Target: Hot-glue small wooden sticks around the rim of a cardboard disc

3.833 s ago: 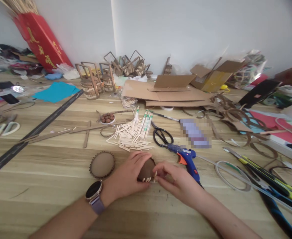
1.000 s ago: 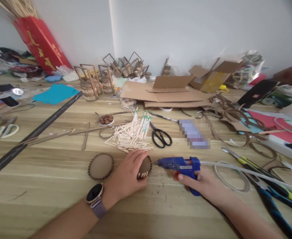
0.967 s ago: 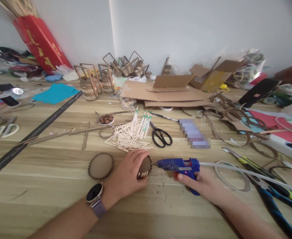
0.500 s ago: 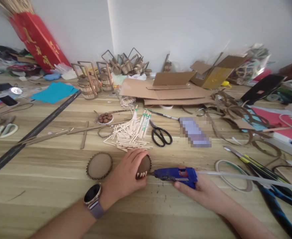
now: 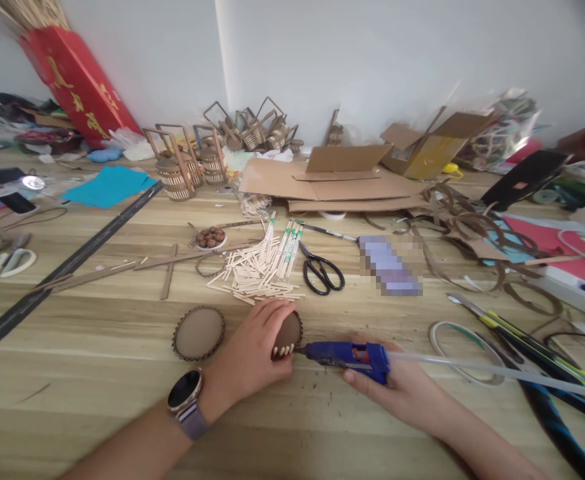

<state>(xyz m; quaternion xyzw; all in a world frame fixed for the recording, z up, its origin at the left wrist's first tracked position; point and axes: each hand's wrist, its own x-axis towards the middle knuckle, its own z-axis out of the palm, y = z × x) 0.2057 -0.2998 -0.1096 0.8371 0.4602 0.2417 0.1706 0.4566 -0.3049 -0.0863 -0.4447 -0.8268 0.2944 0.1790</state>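
My left hand (image 5: pixel 258 347), with a watch on its wrist, is closed around a small round brown cardboard base (image 5: pixel 289 329) with a notched rim. A few short pale sticks (image 5: pixel 283 351) line the near side of that rim. In my right hand (image 5: pixel 406 381) is a blue glue gun (image 5: pixel 347 358), its nozzle at the rim beside the sticks. A long clear glue stick (image 5: pixel 477 370) runs out of its back. Left of my left hand, a larger round base (image 5: pixel 199 333) with a similar rim lies flat. Beyond my hands lies a pile of short wooden sticks (image 5: pixel 257 270).
Black-handled scissors (image 5: pixel 324 272) and a bowl of brown nuts (image 5: pixel 210 237) lie beyond my hands. Right are a tape roll (image 5: pixel 467 353) and yellow-black pliers (image 5: pixel 507 333). Small handled baskets (image 5: pixel 175 175), cardboard sheets (image 5: pixel 272 179) and an open box (image 5: pixel 430 150) stand at the back.
My right hand and the glue gun have shifted slightly left, the nozzle staying near the rim. My left hand holds the round base in nearly the same place.
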